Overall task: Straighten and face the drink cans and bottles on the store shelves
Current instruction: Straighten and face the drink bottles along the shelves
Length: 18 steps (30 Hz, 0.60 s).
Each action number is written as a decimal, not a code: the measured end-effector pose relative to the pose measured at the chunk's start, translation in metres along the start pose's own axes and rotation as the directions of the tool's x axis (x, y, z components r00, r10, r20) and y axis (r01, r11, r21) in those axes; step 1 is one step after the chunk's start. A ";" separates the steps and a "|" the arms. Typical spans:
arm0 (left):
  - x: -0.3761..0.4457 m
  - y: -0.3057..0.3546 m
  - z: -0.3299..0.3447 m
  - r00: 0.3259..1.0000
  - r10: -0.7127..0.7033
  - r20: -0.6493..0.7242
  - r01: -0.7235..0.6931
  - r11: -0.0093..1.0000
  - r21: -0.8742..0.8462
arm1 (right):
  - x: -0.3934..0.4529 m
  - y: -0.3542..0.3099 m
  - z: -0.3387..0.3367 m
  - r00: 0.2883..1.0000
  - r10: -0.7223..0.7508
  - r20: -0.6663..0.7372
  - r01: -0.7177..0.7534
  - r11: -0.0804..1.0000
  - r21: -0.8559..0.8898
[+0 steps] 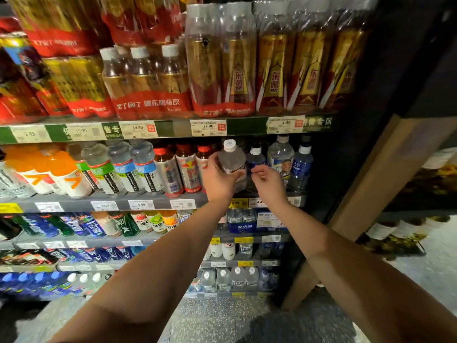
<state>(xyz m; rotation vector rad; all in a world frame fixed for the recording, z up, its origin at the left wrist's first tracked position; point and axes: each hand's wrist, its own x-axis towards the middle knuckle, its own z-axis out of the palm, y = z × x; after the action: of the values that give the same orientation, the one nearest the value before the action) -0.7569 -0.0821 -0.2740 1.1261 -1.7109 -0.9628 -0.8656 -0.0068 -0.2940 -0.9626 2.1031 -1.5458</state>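
A clear bottle [232,164] with a white cap is gripped by the left hand [218,178], fingers and thumb curled round its body from the left side. The bottle is held upright at the front of the second shelf [148,203], its cap well above the grip and its base just below it. Immediately right of the grip, a dark blue bottle [256,160] is met by the right hand [265,180], whose fingertips are pinched together at its label; whether the label is actually caught between them cannot be told. Both hands are seen close together, almost touching. To the left of the grip, red-capped brown bottles [188,167] are lined up, the nearest one just beside the left hand's knuckles. Further right of the pinch, a tall clear bottle [280,157] and another blue bottle [301,164] are stood upright. Above the grip, shrink-wrapped gold packs [247,63] are stacked.
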 end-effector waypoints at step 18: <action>0.027 -0.016 0.007 0.976 0.133 0.175 -0.167 0.965 0.201 | 0.001 0.006 -0.016 0.846 -0.206 -0.492 0.110 0.970 -0.217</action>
<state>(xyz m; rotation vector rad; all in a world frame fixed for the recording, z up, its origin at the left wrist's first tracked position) -0.7653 -0.1111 -0.2850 1.0589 -2.0399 -0.8056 -0.8787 0.0045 -0.2943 -0.8693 2.6248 -1.8852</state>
